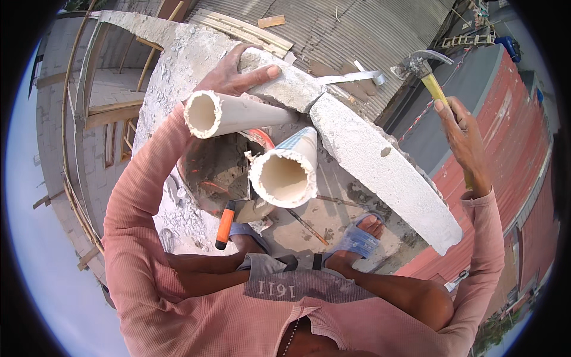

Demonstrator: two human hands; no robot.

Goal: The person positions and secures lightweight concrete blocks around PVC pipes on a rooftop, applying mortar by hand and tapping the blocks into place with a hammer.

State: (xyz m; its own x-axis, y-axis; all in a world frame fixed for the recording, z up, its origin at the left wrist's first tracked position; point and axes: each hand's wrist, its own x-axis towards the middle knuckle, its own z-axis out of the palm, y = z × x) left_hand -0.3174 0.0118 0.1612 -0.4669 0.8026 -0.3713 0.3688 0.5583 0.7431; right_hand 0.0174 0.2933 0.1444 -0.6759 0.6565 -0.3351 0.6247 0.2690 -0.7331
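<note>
At the wall's top, my left hand (pixel 235 74) grips the left end of a rough grey concrete block (pixel 285 83), thumb stretched along its near side and index finger over its far edge. Raised on the right, my right hand (pixel 461 128) is closed round the yellow handle of a claw hammer (pixel 423 70), its metal head up and apart from the block. Below my left hand, a white plastic pipe (pixel 247 116) with a jagged end points toward me. A second white pipe (pixel 284 175), also ragged at its rim, stands beside it.
A bucket (pixel 196 160) with wet mortar sits between my left arm and the pipes; a trowel with an orange handle (pixel 225 225) leans out of it. A long white block (pixel 380 172) runs right. Corrugated roofing (pixel 357 30) lies beyond, and a rod (pixel 306 226) near my feet.
</note>
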